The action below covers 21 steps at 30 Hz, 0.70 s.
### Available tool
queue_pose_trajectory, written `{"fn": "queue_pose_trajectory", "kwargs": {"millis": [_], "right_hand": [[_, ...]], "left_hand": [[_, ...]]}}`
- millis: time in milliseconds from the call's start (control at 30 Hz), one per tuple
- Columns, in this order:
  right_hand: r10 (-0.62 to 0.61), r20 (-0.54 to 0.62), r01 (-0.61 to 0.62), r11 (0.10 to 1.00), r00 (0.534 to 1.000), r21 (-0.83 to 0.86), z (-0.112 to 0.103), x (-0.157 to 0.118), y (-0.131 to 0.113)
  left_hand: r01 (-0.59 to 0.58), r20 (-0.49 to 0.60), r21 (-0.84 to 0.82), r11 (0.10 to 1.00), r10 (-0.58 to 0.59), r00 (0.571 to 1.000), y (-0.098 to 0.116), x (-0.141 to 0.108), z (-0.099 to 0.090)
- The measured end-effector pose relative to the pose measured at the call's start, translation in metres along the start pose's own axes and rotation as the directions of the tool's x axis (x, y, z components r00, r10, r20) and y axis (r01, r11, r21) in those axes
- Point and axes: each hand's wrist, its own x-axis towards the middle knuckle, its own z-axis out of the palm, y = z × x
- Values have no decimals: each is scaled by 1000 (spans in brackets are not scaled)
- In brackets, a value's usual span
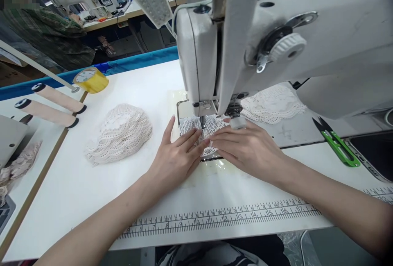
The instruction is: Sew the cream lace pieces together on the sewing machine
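A piece of white lace (211,124) lies under the presser foot (202,122) of the sewing machine (198,53). My left hand (176,153) rests flat on the lace's left side, fingers stretched out and the thumb apart. From the right, my right hand (245,143) lies on the other side of the lace with its fingers extended close to the foot. The fingertips of both hands nearly meet in front of the needle area. Part of the lace is hidden beneath the fingers and the machine head.
A heap of lace (123,133) sits on the left; more lace pieces (273,104) lie behind my right hand. Green thread snips (337,143) rest beside a phone (374,151). Yellow tape (91,80) and thread cones (49,112) stand at left. Another person (46,32) sits beyond.
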Motion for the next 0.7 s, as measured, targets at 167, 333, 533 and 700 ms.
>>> {"fn": "queue_pose_trajectory", "kwargs": {"millis": [167, 333, 533, 700], "right_hand": [[-14, -67, 12, 1000, 998, -19, 8, 1, 5], [-23, -99, 18, 999, 995, -46, 14, 4, 11], [5, -91, -10, 998, 996, -55, 19, 6, 14], [188, -108, -181, 981, 976, 73, 19, 6, 12]], "left_hand": [[35, -3, 2, 999, -35, 999, -5, 4, 3], [55, -38, -14, 998, -55, 998, -12, 7, 8], [72, -54, -40, 997, -74, 996, -15, 7, 11], [278, 21, -313, 908, -285, 958, -15, 14, 8]]}}
